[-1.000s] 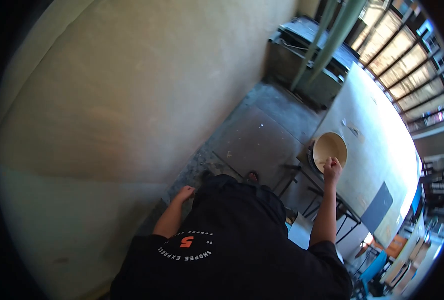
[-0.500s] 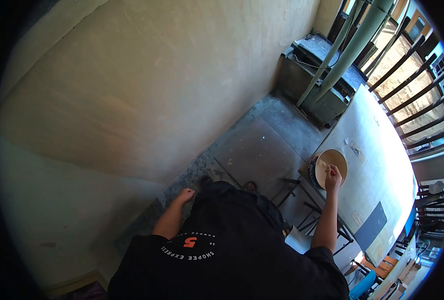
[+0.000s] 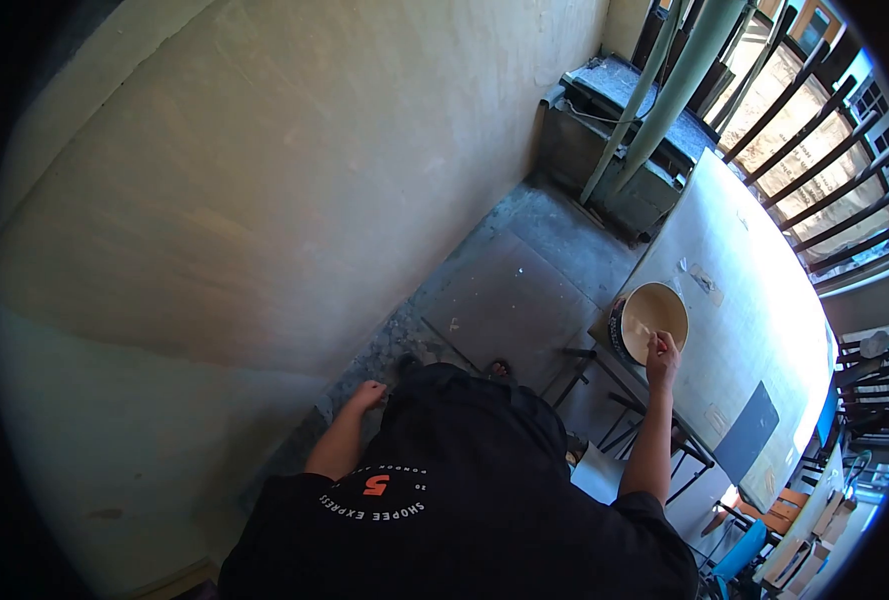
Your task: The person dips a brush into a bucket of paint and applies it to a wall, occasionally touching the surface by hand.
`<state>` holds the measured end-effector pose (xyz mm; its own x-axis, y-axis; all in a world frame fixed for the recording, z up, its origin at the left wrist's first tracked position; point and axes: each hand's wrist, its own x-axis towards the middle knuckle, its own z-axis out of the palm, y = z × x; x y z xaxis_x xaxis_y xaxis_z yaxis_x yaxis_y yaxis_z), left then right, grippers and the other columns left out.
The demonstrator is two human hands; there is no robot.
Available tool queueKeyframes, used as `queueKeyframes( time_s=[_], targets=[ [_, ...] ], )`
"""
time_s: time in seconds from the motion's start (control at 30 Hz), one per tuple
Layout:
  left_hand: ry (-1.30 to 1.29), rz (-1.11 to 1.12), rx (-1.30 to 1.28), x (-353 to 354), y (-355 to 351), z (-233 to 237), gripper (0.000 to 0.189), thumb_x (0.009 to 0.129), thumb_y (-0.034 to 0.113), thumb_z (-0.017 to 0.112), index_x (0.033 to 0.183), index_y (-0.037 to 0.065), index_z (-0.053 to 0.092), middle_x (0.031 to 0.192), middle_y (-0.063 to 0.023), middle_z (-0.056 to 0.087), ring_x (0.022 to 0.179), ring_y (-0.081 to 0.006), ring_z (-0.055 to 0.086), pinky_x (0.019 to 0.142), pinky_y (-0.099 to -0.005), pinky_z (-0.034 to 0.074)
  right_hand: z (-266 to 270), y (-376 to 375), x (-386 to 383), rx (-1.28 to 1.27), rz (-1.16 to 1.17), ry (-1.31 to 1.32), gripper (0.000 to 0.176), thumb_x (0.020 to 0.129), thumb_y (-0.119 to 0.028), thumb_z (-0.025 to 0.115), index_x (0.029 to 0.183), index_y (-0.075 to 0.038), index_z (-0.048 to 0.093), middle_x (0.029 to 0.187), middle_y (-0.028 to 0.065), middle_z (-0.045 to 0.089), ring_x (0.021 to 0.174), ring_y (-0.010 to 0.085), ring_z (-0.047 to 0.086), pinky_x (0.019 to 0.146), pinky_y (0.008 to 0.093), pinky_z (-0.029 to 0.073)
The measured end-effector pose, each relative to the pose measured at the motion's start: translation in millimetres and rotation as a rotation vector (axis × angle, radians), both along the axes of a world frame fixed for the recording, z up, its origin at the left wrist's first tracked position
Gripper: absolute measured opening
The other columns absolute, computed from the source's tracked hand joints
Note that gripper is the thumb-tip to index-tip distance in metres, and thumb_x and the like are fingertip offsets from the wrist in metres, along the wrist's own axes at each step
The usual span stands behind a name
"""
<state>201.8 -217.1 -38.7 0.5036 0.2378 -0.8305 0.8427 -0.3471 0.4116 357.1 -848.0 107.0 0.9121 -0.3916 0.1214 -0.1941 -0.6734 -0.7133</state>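
My right hand (image 3: 662, 355) is closed at the near rim of a round tub (image 3: 668, 305) with a cream inside and a dark printed label. It grips a thin tool with a reddish part by the fingers; a pale end of the tool (image 3: 641, 328) seems to reach into the tub, though its kind is too small to tell. The tub stands on the near edge of a long white table (image 3: 755, 260). My left hand (image 3: 370, 394) hangs at my side near the wall, its fingers curled, with nothing visible in it.
A plastered wall (image 3: 295, 180) rises on the left. A grey sheet (image 3: 748, 432) lies on the table near me. Folding metal legs (image 3: 625, 420) stand under it. Pipes (image 3: 680, 90) and a dark block (image 3: 595, 150) fill the far corner; bars (image 3: 815, 170) line the right.
The view has shifted slightly, so the tub and table sit a little further left. My right hand has moved slightly towards the tub's near rim. The left hand stays at my side.
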Motion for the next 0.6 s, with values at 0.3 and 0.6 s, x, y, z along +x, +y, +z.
queueKeyframes(
  time_s=[0.3,0.6],
  targets=[
    [-0.051,0.01,-0.033,12,7,-17,0.028,0.082,0.029,0.058,0.096,0.005,0.064,0.079,-0.0061,0.063,0.062,-0.0155,0.057,0.051,-0.0294,0.045,14,-2,-4,-0.148,-0.113,-0.067,0.022,0.089,-0.025,0.056,0.088,-0.004,0.061,0.069,0.0156,0.06,0.066,0.0279,0.061,0.062,0.0352,0.046],
    [-0.021,-0.082,0.003,1,2,2,0.029,0.081,0.031,0.06,0.095,0.006,0.065,0.078,-0.005,0.063,0.062,-0.0151,0.058,0.051,-0.028,0.045,14,1,-14,-0.091,-0.101,-0.024,0.022,0.089,-0.024,0.054,0.085,-0.004,0.061,0.072,0.0175,0.061,0.069,0.0347,0.06,0.062,0.0393,0.046]
  ],
)
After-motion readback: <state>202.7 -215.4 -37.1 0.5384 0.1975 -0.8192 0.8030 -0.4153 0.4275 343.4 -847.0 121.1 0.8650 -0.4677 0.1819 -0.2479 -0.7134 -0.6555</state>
